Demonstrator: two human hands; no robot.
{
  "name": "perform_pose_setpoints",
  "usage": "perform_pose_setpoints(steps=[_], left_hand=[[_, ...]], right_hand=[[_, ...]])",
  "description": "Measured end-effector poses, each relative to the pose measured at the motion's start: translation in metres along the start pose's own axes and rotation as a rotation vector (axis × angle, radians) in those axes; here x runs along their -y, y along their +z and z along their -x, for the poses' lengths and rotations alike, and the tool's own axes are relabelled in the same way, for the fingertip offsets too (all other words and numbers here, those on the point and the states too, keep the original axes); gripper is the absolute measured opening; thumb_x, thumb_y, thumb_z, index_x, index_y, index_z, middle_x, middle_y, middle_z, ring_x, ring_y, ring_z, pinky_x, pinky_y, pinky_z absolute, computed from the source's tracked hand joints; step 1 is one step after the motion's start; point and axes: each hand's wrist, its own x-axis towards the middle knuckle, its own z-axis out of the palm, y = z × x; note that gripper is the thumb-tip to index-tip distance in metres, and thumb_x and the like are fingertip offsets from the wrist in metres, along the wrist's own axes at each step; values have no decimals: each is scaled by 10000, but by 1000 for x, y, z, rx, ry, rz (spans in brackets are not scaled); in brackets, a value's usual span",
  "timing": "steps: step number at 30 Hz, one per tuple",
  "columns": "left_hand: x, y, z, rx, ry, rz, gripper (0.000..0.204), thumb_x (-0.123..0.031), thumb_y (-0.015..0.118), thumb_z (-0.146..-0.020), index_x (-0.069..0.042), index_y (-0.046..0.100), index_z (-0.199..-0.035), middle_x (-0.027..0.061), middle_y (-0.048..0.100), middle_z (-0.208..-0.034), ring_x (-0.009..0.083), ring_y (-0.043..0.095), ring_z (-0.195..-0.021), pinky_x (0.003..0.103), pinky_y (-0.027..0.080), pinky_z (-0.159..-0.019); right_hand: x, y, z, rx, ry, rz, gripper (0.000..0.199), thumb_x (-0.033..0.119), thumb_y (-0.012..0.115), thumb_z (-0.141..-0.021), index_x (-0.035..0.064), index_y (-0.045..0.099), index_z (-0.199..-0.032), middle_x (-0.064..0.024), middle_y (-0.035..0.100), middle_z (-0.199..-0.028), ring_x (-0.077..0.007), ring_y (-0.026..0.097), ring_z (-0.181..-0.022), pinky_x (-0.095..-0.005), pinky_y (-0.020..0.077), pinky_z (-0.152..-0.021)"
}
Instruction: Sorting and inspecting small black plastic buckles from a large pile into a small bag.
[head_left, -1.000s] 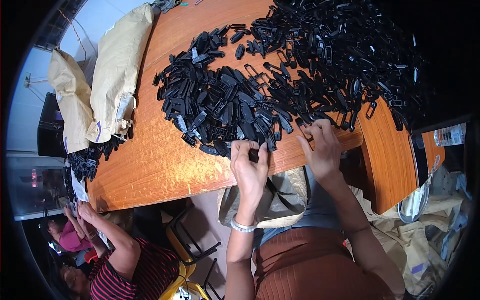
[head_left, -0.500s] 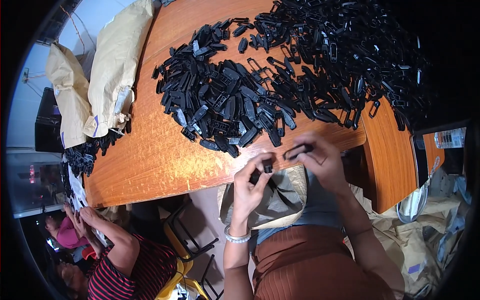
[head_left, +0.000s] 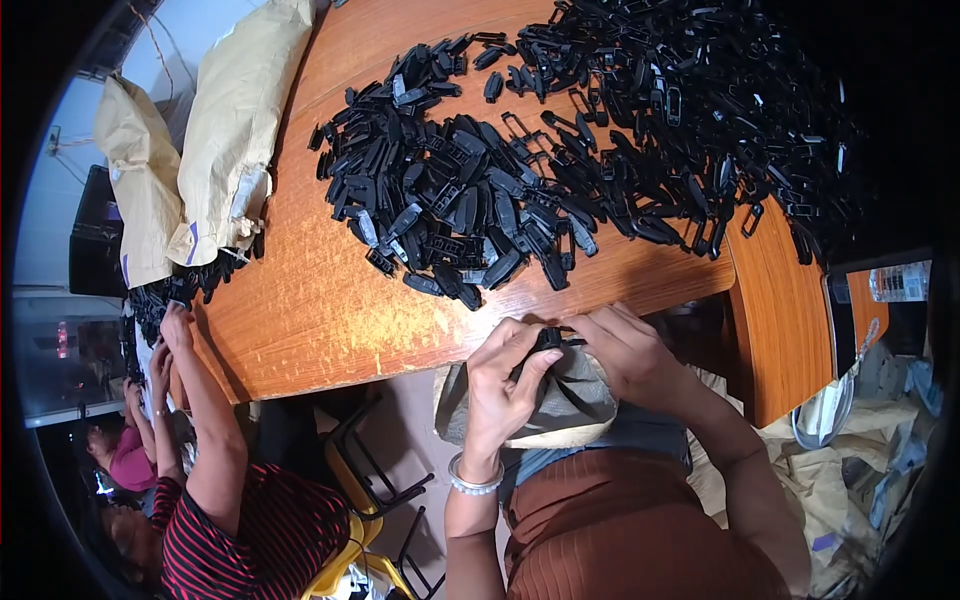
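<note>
Only partly visible: black piece [head_left: 548,339]

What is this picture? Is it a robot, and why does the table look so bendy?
No robot here, just a person's two bare hands. The camera sits on that person's head and looks down; its very wide lens bends straight edges. On the wooden table lie lots of small black plastic pieces, heaped up. The left hand pinches one dark piece. The right hand is close beside it, but its fingertips are hard to see. Below the hands is an open bag. Someone else in a striped shirt is over on the left.
</note>
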Motion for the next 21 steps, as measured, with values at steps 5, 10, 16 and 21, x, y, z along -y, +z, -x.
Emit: perform_pose_setpoints(steps=[5,10,16,21], left_hand=[[-2,12,1,-58,8,72,170,-18,639,-796,86,615,-927,96,569,-766,153,544,-632,243,433,-603],[-10,24,3,-54,-317,382,217,-14,577,-855,65,613,-1054,42,557,-771,62,509,-571,195,400,-520],[14,14,10,45,-245,751,220,-37,607,-837,81,625,-1022,80,570,-748,75,471,-469,181,301,-394],[24,7,16,71,-342,869,213,-53,624,-826,73,635,-997,83,588,-771,86,487,-475,190,324,-403]], right_hand=[[7,5,0,-70,65,-40,343,-27,539,-765,-62,542,-1106,-185,553,-960,-326,562,-835,-380,471,-738],[9,12,3,-230,115,-137,394,-62,569,-741,-18,569,-1132,-146,541,-1028,-233,576,-832,-308,469,-737],[4,12,12,-216,404,-961,211,-82,607,-750,-57,615,-960,-80,556,-916,-102,542,-794,-230,456,-666],[-18,12,10,-59,312,-999,200,-90,611,-748,-53,619,-945,-77,563,-864,-117,556,-782,-234,451,-676]])
